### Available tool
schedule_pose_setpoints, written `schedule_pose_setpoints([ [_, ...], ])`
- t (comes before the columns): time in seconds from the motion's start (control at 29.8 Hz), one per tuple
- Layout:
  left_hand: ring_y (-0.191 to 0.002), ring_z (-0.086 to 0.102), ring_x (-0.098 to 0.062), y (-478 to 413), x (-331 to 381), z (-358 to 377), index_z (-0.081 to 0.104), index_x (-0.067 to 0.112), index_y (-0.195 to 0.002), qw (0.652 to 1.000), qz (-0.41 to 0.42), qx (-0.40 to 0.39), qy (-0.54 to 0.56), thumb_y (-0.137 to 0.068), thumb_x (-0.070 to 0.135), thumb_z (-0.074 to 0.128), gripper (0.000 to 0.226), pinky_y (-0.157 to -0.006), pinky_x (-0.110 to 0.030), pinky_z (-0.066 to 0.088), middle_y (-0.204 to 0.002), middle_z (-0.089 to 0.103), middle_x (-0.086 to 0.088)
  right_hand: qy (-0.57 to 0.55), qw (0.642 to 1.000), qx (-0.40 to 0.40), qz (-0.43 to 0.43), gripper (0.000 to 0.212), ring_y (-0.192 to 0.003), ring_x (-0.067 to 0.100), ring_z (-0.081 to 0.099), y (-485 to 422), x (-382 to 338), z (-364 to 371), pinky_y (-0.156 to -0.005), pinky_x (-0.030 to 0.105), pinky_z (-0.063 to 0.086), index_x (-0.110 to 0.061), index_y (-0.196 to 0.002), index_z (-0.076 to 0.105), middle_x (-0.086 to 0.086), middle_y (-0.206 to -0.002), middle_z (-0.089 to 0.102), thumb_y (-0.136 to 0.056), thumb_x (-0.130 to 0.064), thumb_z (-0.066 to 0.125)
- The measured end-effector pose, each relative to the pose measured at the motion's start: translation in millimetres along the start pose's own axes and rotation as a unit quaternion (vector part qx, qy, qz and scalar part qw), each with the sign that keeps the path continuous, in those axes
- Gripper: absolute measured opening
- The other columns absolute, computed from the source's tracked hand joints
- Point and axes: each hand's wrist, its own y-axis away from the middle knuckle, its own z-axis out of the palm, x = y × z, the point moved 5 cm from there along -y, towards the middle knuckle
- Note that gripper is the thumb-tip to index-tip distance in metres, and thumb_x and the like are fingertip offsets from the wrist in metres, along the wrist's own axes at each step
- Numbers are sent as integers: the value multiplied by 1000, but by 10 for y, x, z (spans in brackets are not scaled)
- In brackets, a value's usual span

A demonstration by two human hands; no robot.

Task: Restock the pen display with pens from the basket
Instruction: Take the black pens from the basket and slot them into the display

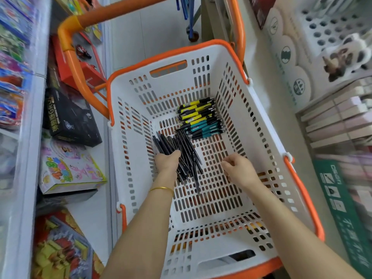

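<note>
- We look down into a white basket with an orange rim, which fills the middle of our view.
- The left hand reaches into the basket. Its grip is closed round a bundle of black pens.
- The black pens fan out past the fist toward 12 o'clock and toward 5 o'clock. We cannot tell whether they rest on the basket floor.
- A thin gold bracelet sits on the left wrist.
- The right hand is over the basket floor at 3 o'clock from the left hand, near it but apart. Its grip is loose, with the fingers lightly curled, and we see nothing in it.
- At 12 o'clock from the hands, by the far right corner of the basket, yellow-and-black pens lie side by side.
- Teal pens lie touching that row on its 6 o'clock side, and the far tips of the black pens end just beside them.
- The pen display, white with rows of round holes, stands outside the basket at 1 o'clock. It is too blurred for us to tell what is in it.
- Outside the basket at 9 o'clock lies a black box, with a colourful toy box at its 6 o'clock side.
- An orange frame rises behind the basket at 11 o'clock.
</note>
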Motion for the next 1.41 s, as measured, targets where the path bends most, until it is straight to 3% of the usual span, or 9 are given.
schedule_pose_setpoints([
  [0.1,-96,52,-17,383,205,22,47,10,-114,995,46,-50,68,-89,11,61,29,-89,-33,44,-108,51,-2,-162,984,-23,71,26,-69,15,57,118,-83,30,-68,30,53,-6,-116,57,7,-84,60,-99,-23,48],
  [0.2,-93,62,-19,862,503,56,51,11,-114,977,138,-91,137,-88,8,62,28,-85,-37,51,-99,60,-2,-333,927,-75,154,47,-102,26,59,340,-235,110,-84,45,54,-14,-135,44,7,-113,54,-98,-43,45],
  [0.3,-75,65,-7,1365,755,79,54,25,-95,951,236,-122,157,-86,4,63,25,-72,-29,55,-84,63,2,-573,794,-116,167,59,-113,35,56,540,-456,133,-85,55,53,-19,-134,51,6,-128,51,-91,-60,45],
  [0.4,-71,64,5,1806,859,140,54,30,-94,928,303,-149,155,-84,0,65,33,-68,-17,53,-85,64,8,-710,685,-99,127,52,-102,27,64,690,-659,-55,-84,43,54,-13,-120,64,12,-110,70,-93,-53,48],
  [0.64,-83,63,11,2485,980,268,54,38,-94,892,394,-169,145,-75,-2,70,47,-80,-13,51,-90,65,18,-781,618,-86,-18,42,-92,22,71,874,-862,-561,-82,35,57,-4,-101,74,12,-107,71,-100,-28,41],
  [0.84,-94,67,-9,2779,1025,347,59,36,-97,875,420,-181,157,-66,8,71,43,-86,-38,56,-100,68,-1,-791,605,-67,-55,45,-75,21,73,1116,-847,-831,-69,32,60,-3,-78,78,11,-86,74,-95,-12,37],
  [0.97,-99,68,-19,2916,1066,382,62,29,-104,861,439,-198,167,-57,24,74,49,-86,-52,56,-104,70,-2,-805,583,-70,-82,38,-81,24,72,1200,-862,-963,-69,34,60,-1,-91,75,14,-93,73,-89,-7,38],
  [1.18,-97,67,-8,3123,1148,377,62,27,-105,833,502,-191,137,-57,30,79,51,-89,-39,56,-99,70,9,-817,559,-79,-116,33,-100,24,68,1278,-876,-1095,-85,38,56,-2,-114,68,13,-116,68,-90,-14,48],
  [1.41,-90,58,16,3255,1160,400,55,38,-102,806,558,-172,94,-70,8,81,50,-75,-2,44,-91,60,39,-814,559,-64,-145,29,-80,22,72,1333,-855,-1180,-70,31,60,-4,-83,77,11,-91,73,-80,-16,51],
])
